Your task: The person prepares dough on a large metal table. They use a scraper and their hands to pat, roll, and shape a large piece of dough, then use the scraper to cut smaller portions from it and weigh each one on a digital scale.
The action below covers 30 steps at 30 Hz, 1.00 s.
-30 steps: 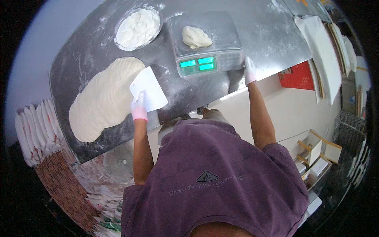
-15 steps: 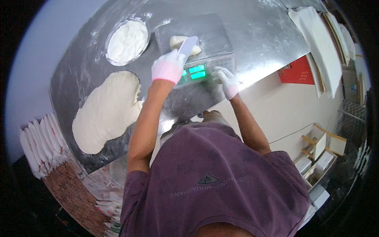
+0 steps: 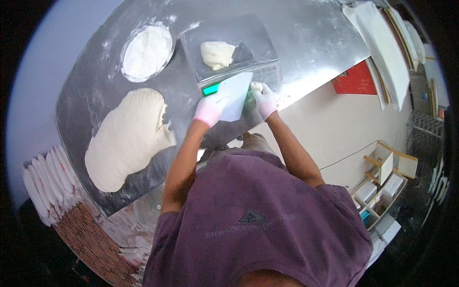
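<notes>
My left hand [image 3: 213,106], in a white glove with pink cuff, grips a white flat scraper [image 3: 236,98] in front of the digital scale [image 3: 258,40], partly covering its green display. My gloved right hand [image 3: 263,100] is beside the scraper with fingers pinched on a small pale bit [image 3: 256,87], apparently dough. A dough lump [image 3: 217,55] rests on the scale's plate. A large, flat mass of dough [image 3: 122,138] lies on the steel table [image 3: 315,38] at left, its right edge ragged. Behind it is a dish of white powder [image 3: 146,50].
White cloths over boards [image 3: 380,48] and a red box [image 3: 354,79] are at right. Stacked white sacks [image 3: 50,186] stand beside the table at left. A compartmented wooden unit [image 3: 382,186] with a cable is on the floor at lower right.
The scraper went from beside the big dough up onto the scale's lump, then down before the display. My right hand moved left to meet it, now pinching a small bit. The lump's shape changed.
</notes>
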Motion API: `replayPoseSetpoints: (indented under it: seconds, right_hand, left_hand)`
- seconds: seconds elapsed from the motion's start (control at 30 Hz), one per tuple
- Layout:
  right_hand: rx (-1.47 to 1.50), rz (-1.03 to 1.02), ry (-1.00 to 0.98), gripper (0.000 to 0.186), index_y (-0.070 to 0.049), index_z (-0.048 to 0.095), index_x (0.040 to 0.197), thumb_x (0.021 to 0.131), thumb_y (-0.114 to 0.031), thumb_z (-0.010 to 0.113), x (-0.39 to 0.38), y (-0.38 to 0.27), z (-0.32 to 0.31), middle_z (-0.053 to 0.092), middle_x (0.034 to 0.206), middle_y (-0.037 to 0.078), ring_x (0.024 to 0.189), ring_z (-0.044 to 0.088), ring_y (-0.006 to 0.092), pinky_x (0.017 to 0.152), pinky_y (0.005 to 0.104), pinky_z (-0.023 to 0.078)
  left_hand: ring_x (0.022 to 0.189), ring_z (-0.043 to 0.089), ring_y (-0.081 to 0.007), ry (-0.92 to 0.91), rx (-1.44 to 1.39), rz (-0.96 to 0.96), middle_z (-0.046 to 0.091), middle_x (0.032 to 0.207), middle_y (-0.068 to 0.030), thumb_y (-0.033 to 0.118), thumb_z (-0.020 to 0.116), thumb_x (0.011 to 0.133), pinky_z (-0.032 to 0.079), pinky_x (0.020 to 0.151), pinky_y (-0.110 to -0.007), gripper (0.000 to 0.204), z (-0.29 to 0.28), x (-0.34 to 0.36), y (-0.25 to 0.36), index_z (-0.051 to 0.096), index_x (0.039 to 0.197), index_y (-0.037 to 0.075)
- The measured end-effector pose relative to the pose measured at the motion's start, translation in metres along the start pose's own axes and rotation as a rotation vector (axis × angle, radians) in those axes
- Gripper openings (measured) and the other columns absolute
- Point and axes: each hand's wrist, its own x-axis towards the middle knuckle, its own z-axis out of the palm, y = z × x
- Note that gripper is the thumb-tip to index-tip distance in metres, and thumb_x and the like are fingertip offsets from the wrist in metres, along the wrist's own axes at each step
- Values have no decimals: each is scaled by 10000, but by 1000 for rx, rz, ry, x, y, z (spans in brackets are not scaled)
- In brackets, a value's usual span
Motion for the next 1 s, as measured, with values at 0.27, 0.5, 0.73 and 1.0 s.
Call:
replayPoseSetpoints:
  seconds: [0.27,0.5,0.73,1.0]
  right_hand:
    - [-711,-323,-329,422,0,522,1191,796,-136,582,-57,26,50,587,1123,189,1070,539,358,919,378,435]
    - [-736,-285,-292,440,-13,515,1211,791,-122,584,-58,36,37,542,1170,212,1025,571,338,893,366,459]
    - [-429,-142,-199,390,2,537,1193,828,-130,576,-44,20,6,593,1133,170,1043,585,252,910,330,448]
    - [4,-253,-149,594,41,356,1339,823,-122,599,-9,-37,35,482,1291,170,1181,480,233,994,332,383]
  left_hand:
    - [907,619,-300,219,-103,-429,647,981,-180,231,500,889,464,803,-354,273,-48,-137,-64,666,1029,67]
    - [921,623,-299,301,-125,-466,651,986,-192,245,542,874,464,812,-348,305,-72,-116,-32,649,1025,3]
    - [894,619,-315,259,-84,-329,644,948,-196,273,541,881,460,779,-364,322,-87,-71,-3,645,1009,-4]
    - [890,611,-334,69,754,-31,634,942,-195,158,428,906,471,786,-443,256,-149,40,-83,635,1029,73]
